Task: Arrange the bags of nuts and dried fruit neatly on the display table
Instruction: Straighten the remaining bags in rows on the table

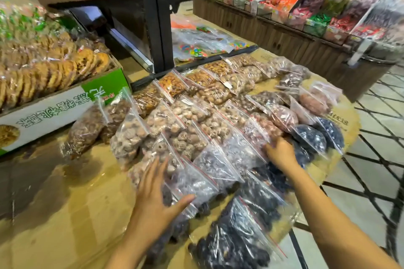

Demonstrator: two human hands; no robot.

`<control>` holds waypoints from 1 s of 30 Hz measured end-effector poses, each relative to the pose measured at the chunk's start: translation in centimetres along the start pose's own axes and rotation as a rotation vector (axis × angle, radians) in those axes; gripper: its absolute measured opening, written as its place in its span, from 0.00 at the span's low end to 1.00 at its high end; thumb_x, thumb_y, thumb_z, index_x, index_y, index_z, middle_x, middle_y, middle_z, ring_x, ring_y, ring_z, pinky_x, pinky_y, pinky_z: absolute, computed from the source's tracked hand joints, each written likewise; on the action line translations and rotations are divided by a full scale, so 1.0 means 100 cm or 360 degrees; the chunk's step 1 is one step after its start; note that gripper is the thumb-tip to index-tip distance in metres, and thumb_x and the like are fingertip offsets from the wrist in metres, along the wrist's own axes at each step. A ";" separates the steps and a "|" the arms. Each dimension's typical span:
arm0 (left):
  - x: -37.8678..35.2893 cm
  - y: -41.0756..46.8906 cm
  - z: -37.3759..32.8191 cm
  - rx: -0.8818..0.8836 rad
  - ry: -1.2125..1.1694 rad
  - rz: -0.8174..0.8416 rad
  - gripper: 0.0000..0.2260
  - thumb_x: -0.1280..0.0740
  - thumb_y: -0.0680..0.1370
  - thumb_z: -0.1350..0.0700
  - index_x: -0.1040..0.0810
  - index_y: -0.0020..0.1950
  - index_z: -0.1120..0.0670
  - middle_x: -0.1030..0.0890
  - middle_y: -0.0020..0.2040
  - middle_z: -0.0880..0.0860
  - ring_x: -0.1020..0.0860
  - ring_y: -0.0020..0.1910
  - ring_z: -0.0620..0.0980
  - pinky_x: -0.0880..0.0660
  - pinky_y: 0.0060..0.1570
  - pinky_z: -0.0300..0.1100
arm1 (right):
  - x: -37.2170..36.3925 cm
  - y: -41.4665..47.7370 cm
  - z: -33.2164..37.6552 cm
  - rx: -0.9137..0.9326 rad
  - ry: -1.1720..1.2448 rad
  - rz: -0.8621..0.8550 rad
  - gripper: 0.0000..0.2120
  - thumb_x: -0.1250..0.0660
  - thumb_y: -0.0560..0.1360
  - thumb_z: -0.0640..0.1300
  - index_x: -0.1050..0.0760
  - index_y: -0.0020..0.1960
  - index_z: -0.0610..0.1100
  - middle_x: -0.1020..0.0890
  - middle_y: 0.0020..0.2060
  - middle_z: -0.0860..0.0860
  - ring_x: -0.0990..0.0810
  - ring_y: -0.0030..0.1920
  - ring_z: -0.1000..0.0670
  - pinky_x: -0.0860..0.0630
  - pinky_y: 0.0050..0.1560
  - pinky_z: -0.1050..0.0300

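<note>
Dark fruit bag point(236, 244) cut off below, left hand point(157, 201) flat, released, right hand point(282, 154) grip unclear.

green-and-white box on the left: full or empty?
Full. The green-and-white box is open on top and packed with wrapped round cookies standing in rows above its rim.

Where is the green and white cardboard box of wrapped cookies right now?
In the head view, the green and white cardboard box sits at the left of the display table, just left of the clear zip bags of brown nuts.
</note>
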State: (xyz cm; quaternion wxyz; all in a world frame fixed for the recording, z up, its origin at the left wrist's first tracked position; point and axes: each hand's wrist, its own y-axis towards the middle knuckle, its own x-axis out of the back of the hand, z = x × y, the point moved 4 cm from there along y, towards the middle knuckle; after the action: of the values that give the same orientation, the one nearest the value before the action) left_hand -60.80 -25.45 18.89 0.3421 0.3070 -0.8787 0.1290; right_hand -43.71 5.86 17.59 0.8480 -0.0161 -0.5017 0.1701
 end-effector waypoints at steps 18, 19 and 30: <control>-0.120 0.084 -0.073 0.0160 0.0841 0.0077 0.49 0.47 0.60 0.18 0.59 0.76 0.37 0.54 0.79 0.47 0.47 0.73 0.64 0.50 0.71 0.60 | 0.025 0.065 0.006 0.0632 0.0464 0.0263 0.16 0.38 0.72 0.30 0.29 0.28 0.44 0.29 0.23 0.54 0.31 0.24 0.60 0.35 0.25 0.70; -0.126 0.088 -0.076 0.0197 0.0847 0.0088 0.49 0.47 0.60 0.18 0.58 0.76 0.37 0.54 0.79 0.47 0.48 0.73 0.66 0.51 0.71 0.62 | 0.026 0.068 0.006 0.0668 0.0460 0.0283 0.14 0.38 0.73 0.30 0.28 0.31 0.43 0.29 0.24 0.54 0.32 0.26 0.61 0.35 0.26 0.70; -0.135 0.058 -0.097 0.0303 0.0724 -0.0032 0.46 0.48 0.61 0.19 0.49 0.76 0.38 0.54 0.78 0.45 0.48 0.74 0.54 0.43 0.71 0.60 | 0.017 0.075 -0.020 0.0841 0.0405 0.0673 0.03 0.37 0.76 0.34 0.26 0.45 0.40 0.23 0.34 0.48 0.28 0.29 0.53 0.27 0.28 0.63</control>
State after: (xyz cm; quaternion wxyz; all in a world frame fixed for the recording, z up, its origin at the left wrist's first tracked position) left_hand -51.61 -10.62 16.72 0.5019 0.3096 -0.7598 0.2737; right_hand -43.33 13.74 16.51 0.8246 0.0792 -0.3165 0.4621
